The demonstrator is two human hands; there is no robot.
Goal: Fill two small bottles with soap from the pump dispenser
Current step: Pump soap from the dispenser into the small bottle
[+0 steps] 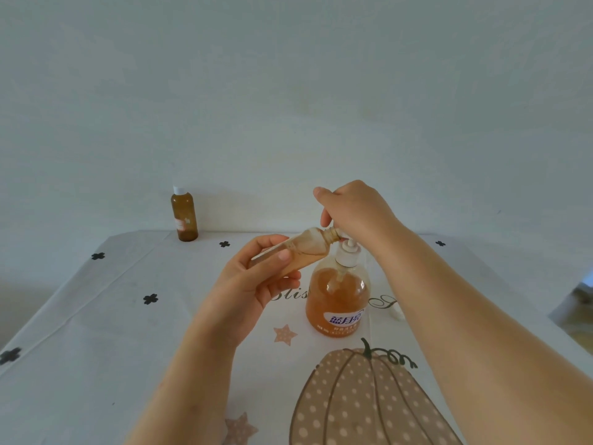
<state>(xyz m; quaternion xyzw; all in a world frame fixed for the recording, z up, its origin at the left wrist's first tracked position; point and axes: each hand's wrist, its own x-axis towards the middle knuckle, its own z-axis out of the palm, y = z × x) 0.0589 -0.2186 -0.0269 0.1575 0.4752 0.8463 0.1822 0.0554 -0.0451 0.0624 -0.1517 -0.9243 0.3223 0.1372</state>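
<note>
Small bottle (308, 248), clasped in left hand (250, 290) grip, tilts at pump dispenser (337, 297) spout, right hand (356, 210) grip curled over its head; a slipped mouth could spill soap.

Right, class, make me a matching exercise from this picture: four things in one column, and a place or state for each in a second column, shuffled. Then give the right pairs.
Things:
1. open small bottle
2. capped small bottle
3. pump dispenser
4. right hand

Places or states:
A. upright at the far edge of the table
B. on top of the dispenser
C. tilted, held by the left hand, mouth towards the pump
D. upright mid-table, orange soap inside

Pairs: 1-C, 2-A, 3-D, 4-B
</note>
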